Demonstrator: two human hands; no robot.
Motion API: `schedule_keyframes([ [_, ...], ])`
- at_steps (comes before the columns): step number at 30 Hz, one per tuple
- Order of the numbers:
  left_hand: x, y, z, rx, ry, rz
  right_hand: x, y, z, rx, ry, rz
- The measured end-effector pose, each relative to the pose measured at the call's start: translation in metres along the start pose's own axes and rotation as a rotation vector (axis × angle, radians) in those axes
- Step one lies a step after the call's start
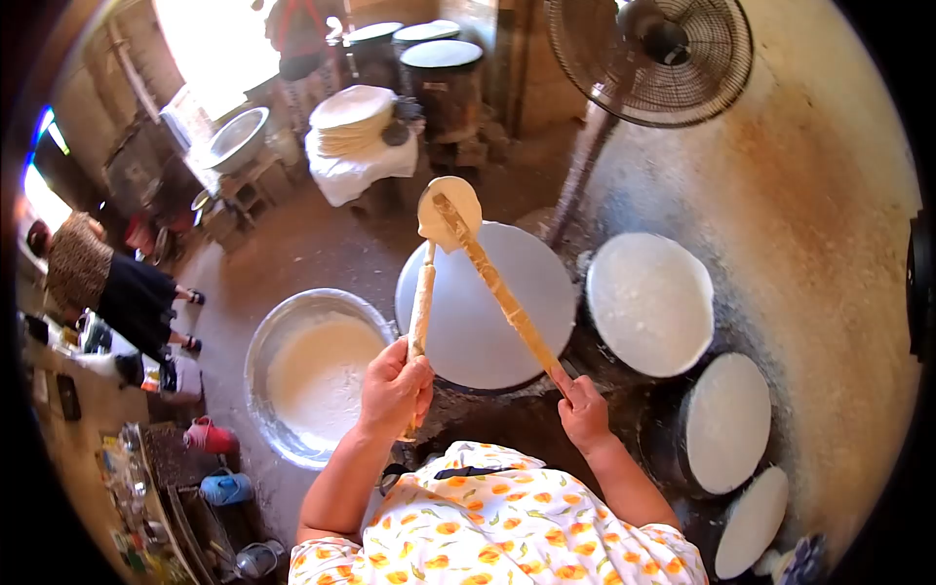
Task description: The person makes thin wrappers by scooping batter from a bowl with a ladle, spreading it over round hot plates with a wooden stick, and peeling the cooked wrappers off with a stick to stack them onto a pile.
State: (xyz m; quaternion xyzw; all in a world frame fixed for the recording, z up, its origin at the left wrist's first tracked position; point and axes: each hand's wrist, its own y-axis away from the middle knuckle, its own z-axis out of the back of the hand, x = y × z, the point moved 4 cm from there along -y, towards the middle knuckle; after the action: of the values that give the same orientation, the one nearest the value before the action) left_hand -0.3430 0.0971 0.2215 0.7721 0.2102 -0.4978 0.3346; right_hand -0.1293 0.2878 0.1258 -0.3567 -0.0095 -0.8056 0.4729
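My left hand (398, 387) is closed around the batter-crusted handle of a long-handled ladle (421, 310), held upright. Its round head is cream-coloured; whether it is hollow or flat I cannot tell. In my right hand (583, 411) is a long flat wooden stick (499, 291), slanting up to the left. The stick's far end overlaps the ladle's head and seems to touch it. Both tools are above a large round pale griddle (531, 292). A metal basin (261, 363) left of the griddle holds cream-coloured batter.
More round pale surfaces (651, 304) line the right side. A standing fan (663, 49) is behind the griddle. A stack of flatbreads (353, 117) sits on white cloth, near lidded drums (444, 88). Another person (107, 283) is at the left; jugs (210, 436) stand at lower left.
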Motion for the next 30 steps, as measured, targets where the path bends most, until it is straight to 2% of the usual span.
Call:
schedule_keyframes([
  [6, 0.065, -0.041, -0.039, 0.181, -0.062, 0.036, -0.05, 0.065, 0.02, 0.085, 0.16, -0.215],
  [9, 0.097, -0.058, -0.035, 0.261, -0.113, 0.062, -0.061, 0.097, 0.016, 0.151, 0.206, -0.348],
  [11, 0.116, -0.077, -0.018, 0.308, -0.191, 0.093, -0.068, 0.115, 0.009, 0.226, 0.341, -0.449],
  [13, 0.125, -0.099, 0.008, 0.182, -0.854, -0.463, -0.065, 0.126, 0.002, 0.23, 0.359, -0.504],
  [14, 0.107, -0.099, 0.013, 0.158, -1.167, -0.575, -0.062, 0.129, -0.002, 0.244, 0.369, -0.544],
  [15, 0.093, -0.103, 0.017, 0.158, -1.427, -0.496, -0.047, 0.126, 0.003, 0.234, 0.326, -0.552],
  [16, 0.064, -0.098, 0.007, 0.164, -1.604, -0.276, -0.042, 0.128, 0.004, 0.186, 0.275, -0.545],
  [19, 0.018, -0.093, 0.011, 0.11, -1.839, -0.54, -0.037, 0.134, 0.002, 0.062, 0.145, -0.514],
  [22, -0.029, -0.079, 0.014, -0.017, -1.78, -0.886, -0.033, 0.142, -0.004, -0.035, 0.009, -0.492],
  [25, -0.064, -0.062, 0.011, -0.072, -1.51, -0.911, -0.024, 0.147, -0.007, -0.112, -0.027, -0.438],
  [26, -0.069, -0.057, 0.012, -0.078, -1.313, -0.997, -0.02, 0.148, -0.008, -0.096, -0.052, -0.48],
  [27, -0.065, -0.058, 0.014, -0.081, -1.31, -0.997, -0.018, 0.149, -0.009, -0.081, -0.078, -0.521],
  [29, -0.054, -0.057, 0.024, 0.015, -0.796, -0.973, -0.014, 0.15, -0.014, -0.107, -0.118, -0.526],
  [30, -0.047, -0.057, 0.025, 0.111, -0.38, -0.615, -0.014, 0.148, -0.017, -0.135, -0.164, -0.533],
])
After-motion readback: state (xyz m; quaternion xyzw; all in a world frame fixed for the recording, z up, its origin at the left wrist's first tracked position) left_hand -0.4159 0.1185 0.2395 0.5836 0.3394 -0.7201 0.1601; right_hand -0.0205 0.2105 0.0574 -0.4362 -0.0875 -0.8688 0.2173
